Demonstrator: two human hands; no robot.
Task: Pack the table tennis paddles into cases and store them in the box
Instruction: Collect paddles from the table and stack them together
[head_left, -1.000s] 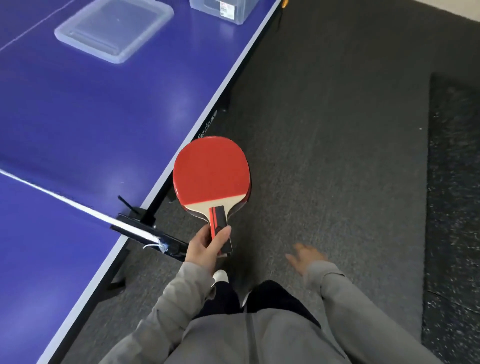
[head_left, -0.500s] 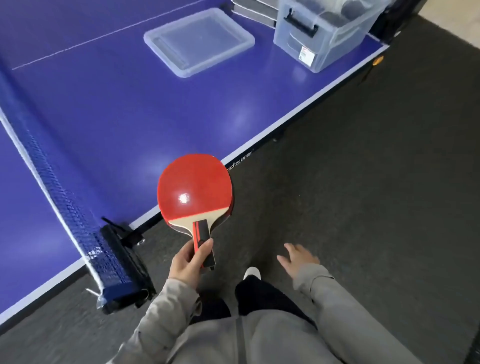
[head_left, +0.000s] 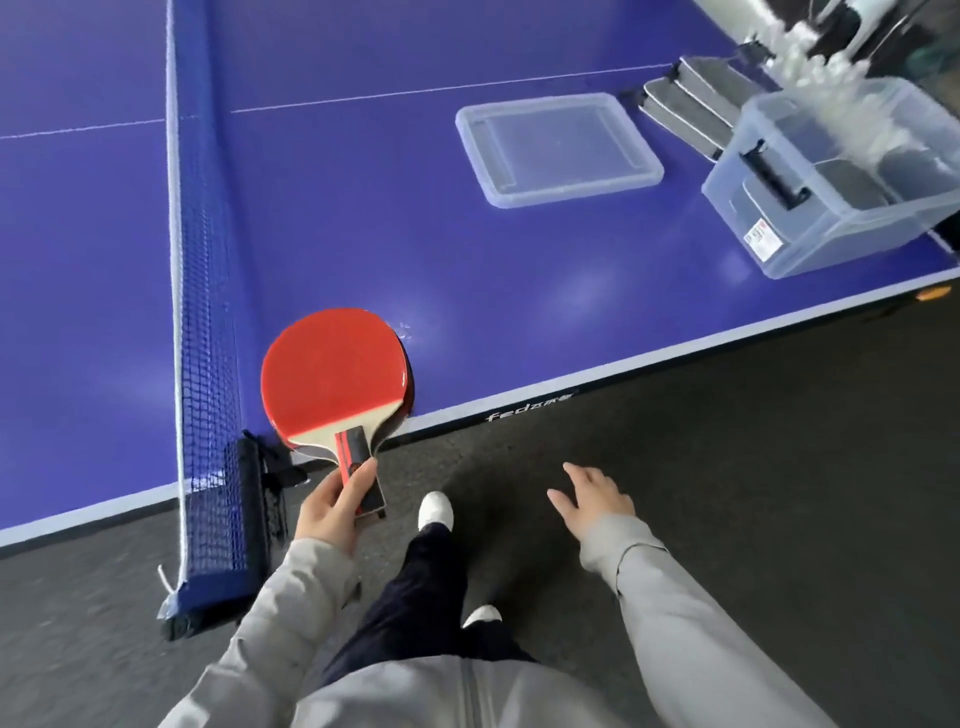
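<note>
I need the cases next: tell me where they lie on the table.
The cases lie at the far right of the table in the head view, just behind the clear box and right of the lid.

Red-faced rubber paddle (head_left: 332, 375) with pale wood throat and black-and-red striped handle; violet-blue table (head_left: 395, 249) with white lines – navy mesh net (head_left: 205, 291), white-taped; clear plastic box (head_left: 841, 187), clear lid (head_left: 558, 148), grey flat cases (head_left: 691, 98), dark grey carpet (head_left: 753, 441)
</note>
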